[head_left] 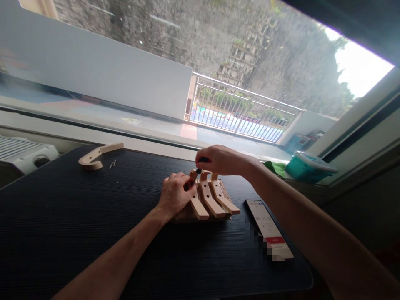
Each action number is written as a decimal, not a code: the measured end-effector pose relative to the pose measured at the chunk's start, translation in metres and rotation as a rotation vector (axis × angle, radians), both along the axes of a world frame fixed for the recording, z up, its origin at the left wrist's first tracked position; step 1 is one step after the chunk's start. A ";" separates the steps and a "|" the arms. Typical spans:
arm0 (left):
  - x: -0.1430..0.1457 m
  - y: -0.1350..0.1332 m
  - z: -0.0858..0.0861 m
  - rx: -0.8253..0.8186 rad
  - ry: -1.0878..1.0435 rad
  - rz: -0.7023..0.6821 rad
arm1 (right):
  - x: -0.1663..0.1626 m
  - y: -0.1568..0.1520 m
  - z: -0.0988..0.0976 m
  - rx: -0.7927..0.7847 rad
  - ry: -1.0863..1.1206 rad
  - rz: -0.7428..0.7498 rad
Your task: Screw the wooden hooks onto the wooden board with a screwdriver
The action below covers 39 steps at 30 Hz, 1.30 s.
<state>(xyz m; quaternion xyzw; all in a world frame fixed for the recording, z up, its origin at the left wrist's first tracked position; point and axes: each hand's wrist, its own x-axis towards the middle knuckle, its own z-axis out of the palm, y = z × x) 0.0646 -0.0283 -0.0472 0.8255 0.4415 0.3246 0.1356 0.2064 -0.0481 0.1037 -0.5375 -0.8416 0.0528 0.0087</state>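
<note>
My right hand [218, 159] is closed around the black handle of a screwdriver [204, 159], which points down at the leftmost wooden hook [200, 210]. My left hand [175, 192] rests on that hook with its fingers curled about its upper part, close to the screwdriver's tip. The tip itself is hidden by the fingers. Beside it, a middle wooden hook [215, 207] and a right wooden hook [227, 203] lie in a row, each with dark screw holes. All three sit on a brown board [184, 217], partly covered by the left hand.
Another curved wooden hook [101, 152] and a few screws [112, 163] lie at the table's far left. A phone [269, 229] showing a timer is to the right on the dark table [78, 233]. A teal box [308, 166] and green cloth [275, 168] stand by the window.
</note>
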 end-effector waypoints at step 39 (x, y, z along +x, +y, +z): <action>0.001 0.000 -0.002 0.013 0.005 0.005 | -0.005 -0.001 0.002 0.039 -0.017 -0.003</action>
